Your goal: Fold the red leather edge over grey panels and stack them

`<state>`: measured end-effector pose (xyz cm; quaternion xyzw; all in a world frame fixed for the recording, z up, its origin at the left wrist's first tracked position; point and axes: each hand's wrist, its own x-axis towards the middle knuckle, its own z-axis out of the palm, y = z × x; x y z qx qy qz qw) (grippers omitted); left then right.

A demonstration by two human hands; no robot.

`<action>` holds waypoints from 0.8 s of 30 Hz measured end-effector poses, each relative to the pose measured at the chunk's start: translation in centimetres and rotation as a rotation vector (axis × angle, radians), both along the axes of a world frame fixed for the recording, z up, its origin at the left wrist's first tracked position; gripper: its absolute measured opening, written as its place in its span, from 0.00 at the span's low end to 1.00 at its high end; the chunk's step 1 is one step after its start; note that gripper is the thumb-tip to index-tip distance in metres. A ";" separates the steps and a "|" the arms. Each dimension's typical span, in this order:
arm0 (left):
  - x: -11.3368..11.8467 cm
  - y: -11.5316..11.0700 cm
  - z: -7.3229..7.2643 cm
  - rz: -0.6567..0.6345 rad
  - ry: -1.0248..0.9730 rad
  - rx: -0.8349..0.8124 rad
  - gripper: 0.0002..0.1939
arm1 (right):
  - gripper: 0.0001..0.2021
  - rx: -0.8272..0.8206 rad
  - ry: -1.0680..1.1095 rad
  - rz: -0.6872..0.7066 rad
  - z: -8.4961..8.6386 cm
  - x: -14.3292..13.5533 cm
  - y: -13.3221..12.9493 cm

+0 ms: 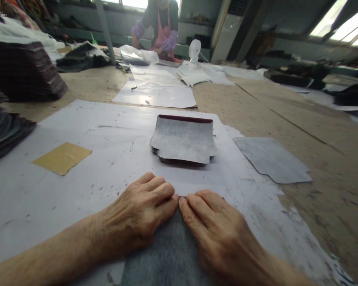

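Note:
A grey fabric-like piece (pixel 170 254) lies on the white sheet close to me, its far edge showing a thin dark red strip. My left hand (pixel 143 208) is closed on that far edge, fingers curled and thumb pressed down. Right beside it, my right hand (pixel 217 226) pinches the same edge, and the two thumbs nearly meet. Much of the edge is hidden under my fingers. Just beyond my hands sits a stack of similar grey pieces (pixel 183 139), the top one with a dark red folded strip along its far side.
A single grey piece (pixel 274 159) lies to the right, a tan square (pixel 63 158) to the left. Tall dark stacks (pixel 24 71) stand at the far left. White sheets (pixel 158 93) and a small white fan (pixel 194 51) are farther back. Across the table a person (pixel 161 28) works in purple sleeves.

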<state>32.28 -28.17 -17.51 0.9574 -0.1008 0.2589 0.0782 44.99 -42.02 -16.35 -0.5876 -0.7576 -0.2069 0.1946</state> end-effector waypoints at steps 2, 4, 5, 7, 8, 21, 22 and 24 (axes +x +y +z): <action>-0.3 0.4 0.1 0.003 0.002 -0.032 0.13 | 0.19 -0.006 0.055 0.056 -0.6 0.0 0.1; -0.9 0.9 0.2 0.019 0.019 -0.083 0.15 | 0.18 -0.002 0.082 0.075 -1.0 0.2 0.0; -1.2 1.2 0.2 0.029 0.022 -0.111 0.16 | 0.17 -0.004 0.095 0.080 -1.1 0.3 -0.1; -2.1 1.7 0.3 0.042 0.000 -0.146 0.18 | 0.17 0.004 0.113 0.090 -1.2 0.6 -0.2; -2.4 1.9 0.3 0.047 -0.015 -0.145 0.18 | 0.17 0.010 0.119 0.093 -1.2 0.7 -0.2; -2.6 1.0 0.1 0.052 -0.009 -0.019 0.11 | 0.17 -0.149 -0.108 0.091 0.2 -0.2 0.9; -2.6 1.0 0.1 0.045 -0.004 -0.016 0.11 | 0.17 -0.131 -0.128 0.093 0.3 -0.4 1.3; -2.6 0.9 0.0 0.034 0.003 -0.024 0.11 | 0.16 -0.101 -0.088 0.126 0.4 -0.7 1.9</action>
